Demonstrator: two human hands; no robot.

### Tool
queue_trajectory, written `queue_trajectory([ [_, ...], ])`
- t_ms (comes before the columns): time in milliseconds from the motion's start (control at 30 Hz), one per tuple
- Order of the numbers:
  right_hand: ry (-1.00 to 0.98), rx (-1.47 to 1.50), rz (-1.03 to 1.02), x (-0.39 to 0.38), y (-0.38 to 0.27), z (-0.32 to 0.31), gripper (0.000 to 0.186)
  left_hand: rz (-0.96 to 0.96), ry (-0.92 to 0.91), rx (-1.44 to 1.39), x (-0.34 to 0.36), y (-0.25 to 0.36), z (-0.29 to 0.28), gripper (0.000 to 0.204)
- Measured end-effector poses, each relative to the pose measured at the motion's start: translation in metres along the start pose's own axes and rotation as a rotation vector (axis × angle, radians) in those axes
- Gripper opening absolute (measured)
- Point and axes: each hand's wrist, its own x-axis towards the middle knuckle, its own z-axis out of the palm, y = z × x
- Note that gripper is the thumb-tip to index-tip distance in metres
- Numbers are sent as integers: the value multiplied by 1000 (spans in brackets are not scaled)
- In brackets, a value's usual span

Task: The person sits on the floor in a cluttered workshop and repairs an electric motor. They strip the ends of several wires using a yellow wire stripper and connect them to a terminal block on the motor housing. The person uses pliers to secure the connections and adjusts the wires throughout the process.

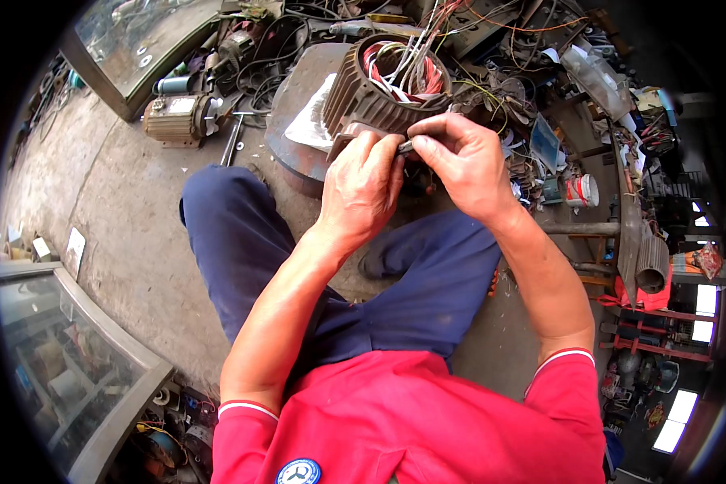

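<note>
A ribbed electric motor housing (336, 105) sits tilted in front of me, its round mouth filled with red and white windings and loose wires. At its near side my left hand (355, 194) is closed, the fingertips pressed together. My right hand (468, 165) pinches a small dark piece (405, 148) between thumb and forefinger. The fingertips of both hands meet at this piece, whose kind is too small to make out. My left fingers hide part of the housing's near side.
The housing rests on a round, worn metal stand (294, 105) beside a white cloth or paper (308, 121). A smaller motor (173, 121) lies on the floor to the left. Tangled wires and scrap crowd the back. A red-and-white bucket (581, 191) stands right; a glass-topped frame (81, 339) is near left.
</note>
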Motion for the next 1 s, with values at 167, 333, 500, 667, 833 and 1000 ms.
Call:
queue_trajectory([
  [167,-120,-625,-631,3,-11,-17,31,-62,-67,-139,0,4,-6,22],
  [333,-200,-796,-833,10,-7,-23,18,-146,-158,-237,-1,6,-11,22],
  [500,-166,-743,-877,11,-7,-22,17,-362,-210,-451,1,10,-17,25],
  [667,-165,-741,-915,10,-7,-20,20,-511,-231,-656,2,5,-16,25],
  [833,-198,-691,-875,8,-10,-21,23,-612,-280,-749,1,4,-18,24],
  [1000,-144,-596,-770,2,-10,-13,24,-610,-317,-802,-2,5,-17,22],
])
